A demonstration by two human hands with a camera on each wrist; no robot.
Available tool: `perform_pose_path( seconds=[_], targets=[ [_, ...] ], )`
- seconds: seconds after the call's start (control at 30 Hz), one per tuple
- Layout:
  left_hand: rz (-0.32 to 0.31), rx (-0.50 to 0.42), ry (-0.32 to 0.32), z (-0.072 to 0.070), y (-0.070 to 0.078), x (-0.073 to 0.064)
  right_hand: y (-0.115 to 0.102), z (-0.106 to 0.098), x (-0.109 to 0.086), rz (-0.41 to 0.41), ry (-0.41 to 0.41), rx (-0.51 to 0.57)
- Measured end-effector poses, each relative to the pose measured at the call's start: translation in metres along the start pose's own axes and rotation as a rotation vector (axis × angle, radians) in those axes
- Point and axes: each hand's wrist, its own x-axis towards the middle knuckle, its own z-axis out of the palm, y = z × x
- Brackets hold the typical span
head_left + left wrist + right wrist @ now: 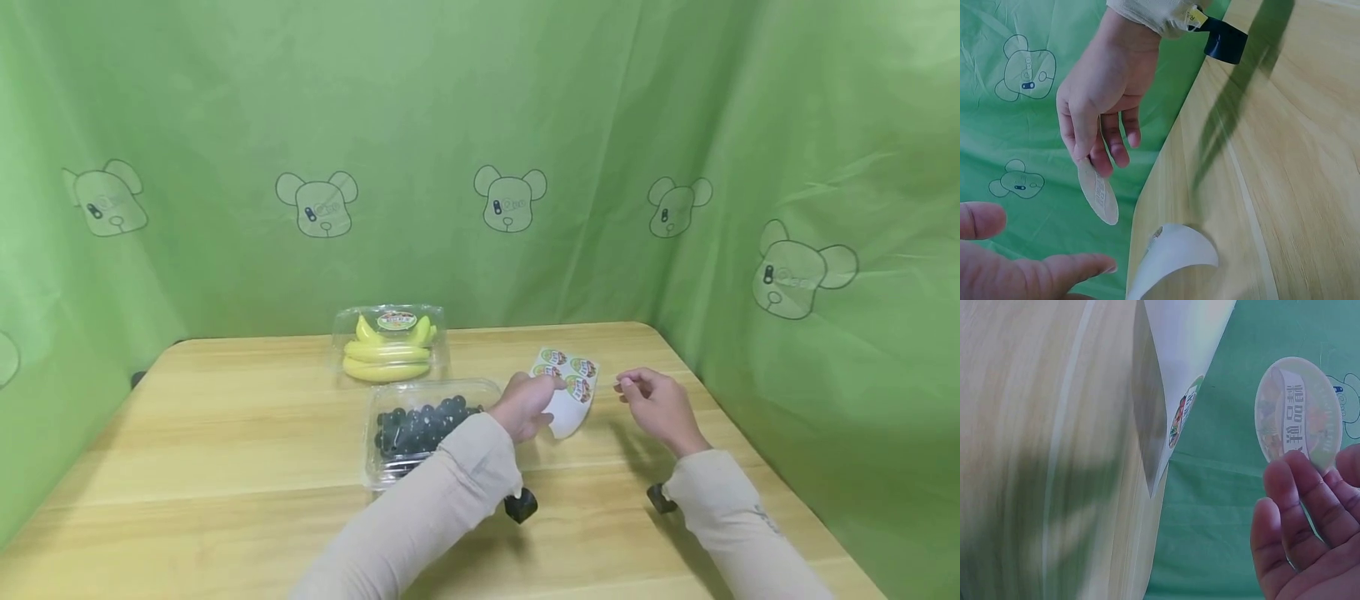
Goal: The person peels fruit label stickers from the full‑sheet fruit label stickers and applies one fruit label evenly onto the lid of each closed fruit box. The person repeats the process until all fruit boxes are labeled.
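Observation:
Between thumb and fingertips, my right hand (660, 408) pinches a peeled oval label sticker (1298, 409), held up clear of the table. In the right wrist view its print shows mirrored through the back. A white sheet of fruit stickers (572, 417) is to its left, its near end bare and curling. My left hand (527, 406) is at the sheet's left side, overlapping it in the head view. The left wrist view shows the left hand's fingers (1079, 269) apart, with the curled sheet beyond them. Under the left forearm sits a clear plastic box of dark grapes (427, 429).
Behind the grape box stands a clear clamshell box of bananas (386, 362), with an oval label on its lid. Both are on a light wooden table (225, 433). Green curtains (420, 108) with bear-head drawings surround the back and sides.

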Motion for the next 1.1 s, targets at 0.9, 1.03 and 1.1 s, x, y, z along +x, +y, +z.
perform_pose_path(
  seconds=[0.9,1.03,1.1],
  targets=[
    [0.006,-0.003,-0.043,0.0006,0.0053,-0.0008,-0.0010,-0.0024,0.0024,0.000,0.020,0.021],
    [-0.004,0.018,-0.073,0.0001,0.0056,-0.0009,0.0000,-0.0024,0.0020,-0.011,0.022,0.023],
    [-0.011,0.030,-0.089,-0.0003,0.0043,-0.0003,0.0005,-0.0022,0.0012,-0.007,0.017,0.022]
  ],
)
